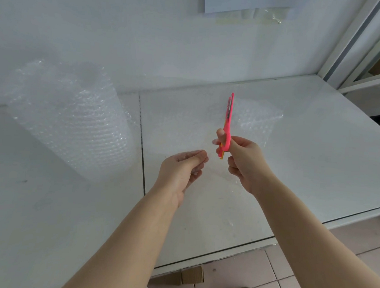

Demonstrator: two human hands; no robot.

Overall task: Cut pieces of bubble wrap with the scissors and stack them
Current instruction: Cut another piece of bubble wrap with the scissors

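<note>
right hand point(242, 159) clenched on pink scissors point(228, 123); left hand point(181, 172) pinching bubble wrap sheet point(181, 125), edges hard to trace.

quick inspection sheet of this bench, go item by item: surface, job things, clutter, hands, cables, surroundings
surface: white table, made of two panels with a dark seam between them.
job's things: bubble wrap roll standing upright on the left panel; loose bubble wrap sheet held up over the right panel; pink scissors pointing away from the person, blades at the sheet.
clutter: nothing seen on the table.
grippers: left hand pinches the near edge of the sheet; right hand grips the scissors' handles.
cables: nothing seen.
surroundings: white wall behind; metal shelf frame at right; cardboard box on the tiled floor under the table edge.
</note>
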